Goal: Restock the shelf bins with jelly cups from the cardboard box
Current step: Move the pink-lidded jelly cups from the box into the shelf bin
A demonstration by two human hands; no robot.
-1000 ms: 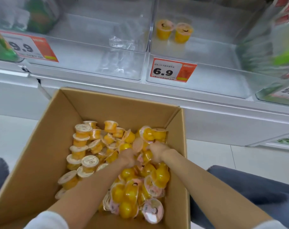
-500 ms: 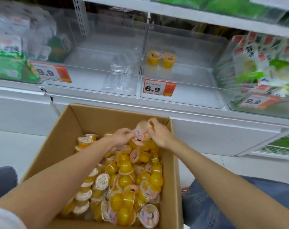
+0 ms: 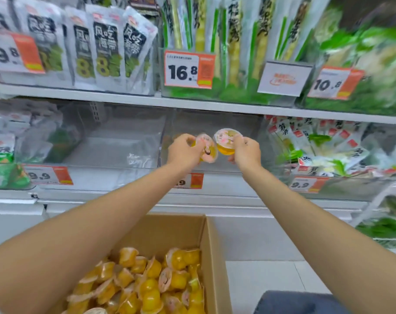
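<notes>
Both my arms reach up to the clear shelf bin (image 3: 249, 159) in the middle of the lower shelf. My left hand (image 3: 183, 150) grips yellow jelly cups (image 3: 207, 148) with pink lids. My right hand (image 3: 247, 150) holds another yellow jelly cup (image 3: 226, 141), lid tilted toward me. The two hands are close together just over the bin's front wall. Below, the open cardboard box (image 3: 206, 236) holds several yellow jelly cups (image 3: 151, 284). My hands hide the inside of the bin.
A second clear bin (image 3: 115, 150) to the left holds only crumpled plastic film. Bagged green snacks (image 3: 324, 150) fill the bin on the right and more bags (image 3: 2, 152) the far left. The upper shelf (image 3: 192, 103) carries packets and price tags. My knee (image 3: 299, 302) is at bottom right.
Both hands have lifted out of the cardboard box with jelly cups and risen to the middle shelf bin. My view has tilted up, showing the upper shelf.
</notes>
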